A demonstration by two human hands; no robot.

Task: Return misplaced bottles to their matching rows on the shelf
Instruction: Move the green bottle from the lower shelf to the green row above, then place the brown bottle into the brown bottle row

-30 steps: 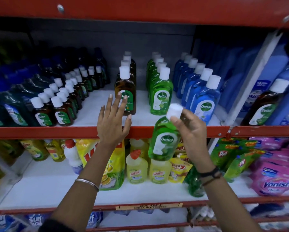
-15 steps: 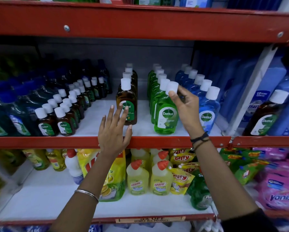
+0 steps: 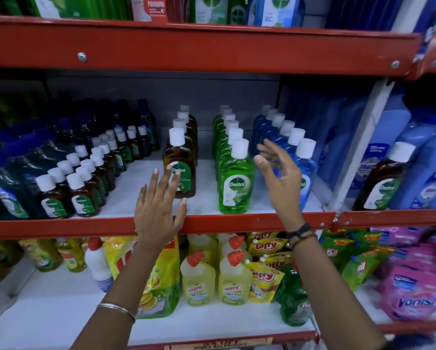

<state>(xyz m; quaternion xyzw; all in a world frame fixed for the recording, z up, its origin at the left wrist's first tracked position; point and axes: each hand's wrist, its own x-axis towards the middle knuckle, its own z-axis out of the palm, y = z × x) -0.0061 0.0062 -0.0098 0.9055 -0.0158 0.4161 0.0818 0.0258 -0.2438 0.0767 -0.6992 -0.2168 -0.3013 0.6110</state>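
A green Dettol bottle (image 3: 235,181) with a white cap stands at the front of the green row on the middle shelf (image 3: 60,227). My right hand (image 3: 281,178) hovers just right of it, fingers apart, holding nothing, in front of the blue bottle row (image 3: 306,170). My left hand (image 3: 160,208) is open with spread fingers, resting at the shelf's red front edge, fingertips against the front brown Dettol bottle (image 3: 179,165). A lone brown Dettol bottle (image 3: 383,180) stands among large blue bottles in the right bay.
Two rows of small brown bottles (image 3: 67,190) and dark shrink-wrapped packs fill the shelf's left. A white upright divider (image 3: 358,147) separates the right bay. Below are Harpic bottles (image 3: 234,279), yellow pouches and pink Vanish packs (image 3: 414,291). Boxes stand on the top shelf.
My right hand carried the green bottle up from below the shelf edge, set it at the front of the green row, and let go, moving off right. The left hand stayed near the brown bottle.
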